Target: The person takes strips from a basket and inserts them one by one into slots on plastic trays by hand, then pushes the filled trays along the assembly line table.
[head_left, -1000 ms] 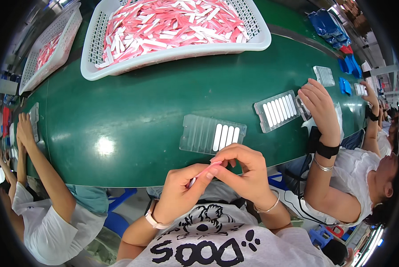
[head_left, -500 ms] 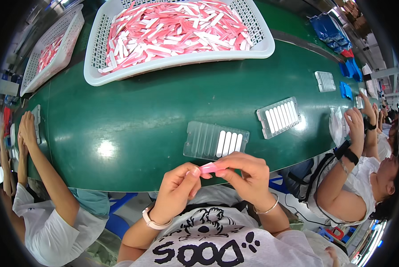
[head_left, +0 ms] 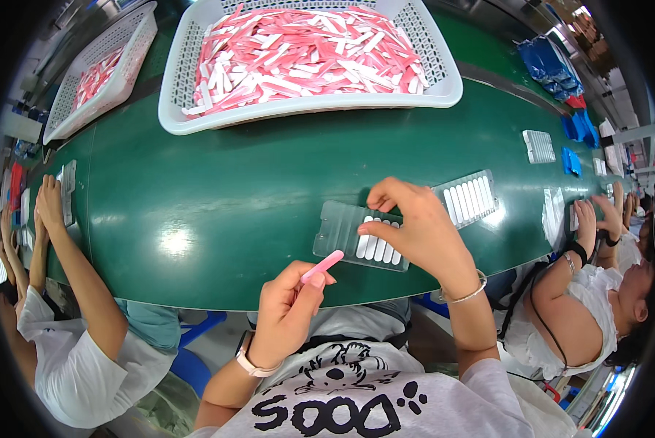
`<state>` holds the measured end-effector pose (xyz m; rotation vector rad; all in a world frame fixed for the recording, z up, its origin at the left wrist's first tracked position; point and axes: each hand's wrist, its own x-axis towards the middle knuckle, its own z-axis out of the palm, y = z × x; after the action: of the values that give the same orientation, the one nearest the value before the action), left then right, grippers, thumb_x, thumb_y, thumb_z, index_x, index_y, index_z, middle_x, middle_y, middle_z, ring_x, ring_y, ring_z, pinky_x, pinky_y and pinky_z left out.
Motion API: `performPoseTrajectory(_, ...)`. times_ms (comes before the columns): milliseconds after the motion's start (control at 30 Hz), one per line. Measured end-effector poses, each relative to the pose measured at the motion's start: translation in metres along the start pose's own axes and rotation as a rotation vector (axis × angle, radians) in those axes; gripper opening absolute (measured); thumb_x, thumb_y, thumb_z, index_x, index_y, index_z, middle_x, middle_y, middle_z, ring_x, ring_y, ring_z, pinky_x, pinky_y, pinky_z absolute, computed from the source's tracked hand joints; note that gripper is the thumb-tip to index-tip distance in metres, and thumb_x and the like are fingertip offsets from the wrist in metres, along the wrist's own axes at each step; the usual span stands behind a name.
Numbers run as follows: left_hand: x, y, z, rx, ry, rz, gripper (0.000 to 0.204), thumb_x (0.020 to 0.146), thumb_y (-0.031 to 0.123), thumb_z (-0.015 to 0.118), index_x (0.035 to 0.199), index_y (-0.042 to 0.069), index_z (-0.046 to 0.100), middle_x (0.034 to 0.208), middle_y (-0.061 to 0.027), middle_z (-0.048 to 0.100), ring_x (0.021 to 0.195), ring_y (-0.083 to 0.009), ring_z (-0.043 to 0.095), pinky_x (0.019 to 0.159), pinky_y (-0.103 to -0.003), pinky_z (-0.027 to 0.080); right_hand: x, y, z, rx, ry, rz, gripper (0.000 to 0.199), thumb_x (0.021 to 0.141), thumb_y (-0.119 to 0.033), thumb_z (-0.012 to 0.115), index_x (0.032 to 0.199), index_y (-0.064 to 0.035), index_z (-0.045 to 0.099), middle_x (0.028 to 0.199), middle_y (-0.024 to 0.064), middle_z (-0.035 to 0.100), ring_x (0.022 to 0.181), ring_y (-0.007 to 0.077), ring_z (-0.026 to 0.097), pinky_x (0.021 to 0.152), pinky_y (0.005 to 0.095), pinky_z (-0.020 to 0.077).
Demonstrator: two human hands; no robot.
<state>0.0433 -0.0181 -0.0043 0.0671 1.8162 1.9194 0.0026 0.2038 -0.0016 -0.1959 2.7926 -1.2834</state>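
Observation:
My left hand [head_left: 289, 310] pinches a slim pink strip [head_left: 322, 267] with a rounded end between thumb and fingers, just off the table's near edge. Over a clear ridged plastic tray [head_left: 333, 226] is my right hand [head_left: 422, 228], its thumb and fingers apart, with no strip visible between them. Several white strips [head_left: 371, 247] lie side by side in the tray's right part, while the slots on its left show bare. My right thumb is at the upper ends of these strips, and the hand covers the tray's right corner.
A second clear tray [head_left: 480, 198] with white strips lies just right. Beyond, a white perforated basket [head_left: 309, 108] holds heaped pink and white strips; another basket [head_left: 101, 120] stands far left. Co-workers' hands [head_left: 50, 204] [head_left: 590, 219] work at both sides. Plastic bags [head_left: 553, 212] lie right.
My hands have parted: the left keeps the pink strip, now tilted upward, and the right has moved up and right over the tray. More white strip shows in the tray.

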Motion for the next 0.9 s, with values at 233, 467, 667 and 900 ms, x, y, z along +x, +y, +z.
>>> performPoseTrajectory(233, 0.000, -0.003, 0.000, -0.080, -0.012, -0.035, 0.023, 0.100, 0.021, 0.048, 0.092, 0.002, 0.059, 0.058, 0.0040, 0.044, 0.050, -0.0021, 0.034, 0.047, -0.020, 0.024, -0.006, 0.008, 0.003, -0.087, 0.038, 0.025, 0.033, 0.072, -0.027, 0.080, 0.086, -0.0072, 0.058, 0.083, 0.0041, 0.064, 0.080, 0.0211, 0.062, 0.074, 0.0344, 0.0405)
performPoseTrajectory(467, 0.004, 0.005, 0.001, -0.190, -0.140, -0.131, 0.026, 0.101, 0.023, 0.047, 0.089, 0.003, 0.058, 0.057, 0.0043, 0.041, 0.049, -0.0031, 0.032, 0.046, -0.022, 0.024, -0.020, -0.019, 0.003, 0.206, 0.036, -0.230, 0.023, 0.078, -0.016, 0.075, 0.099, -0.0074, 0.069, 0.089, 0.0026, 0.067, 0.082, 0.0204, 0.063, 0.075, 0.0313, 0.0441)
performPoseTrajectory(667, 0.007, 0.003, -0.004, -0.604, -0.470, -0.414, 0.034, 0.103, 0.029, 0.041, 0.085, 0.004, 0.054, 0.057, 0.0044, 0.038, 0.047, -0.0042, 0.027, 0.044, -0.022, 0.022, -0.019, -0.011, -0.004, 0.575, -0.235, -0.209, 0.011, 0.082, -0.008, 0.071, 0.092, -0.0041, 0.072, 0.085, 0.0071, 0.069, 0.071, 0.0201, 0.065, 0.073, 0.0309, 0.0491)
performPoseTrajectory(900, 0.012, 0.000, -0.006, -0.573, -0.292, -0.505, 0.039, 0.104, 0.033, 0.036, 0.087, 0.002, 0.051, 0.056, 0.0017, 0.036, 0.043, -0.0054, 0.026, 0.040, -0.022, 0.023, 0.007, -0.004, -0.012, 0.139, -0.143, -0.149, 0.009, 0.083, -0.008, 0.068, 0.083, -0.0011, 0.063, 0.082, 0.0096, 0.062, 0.076, 0.0262, 0.060, 0.067, 0.0335, 0.0487)
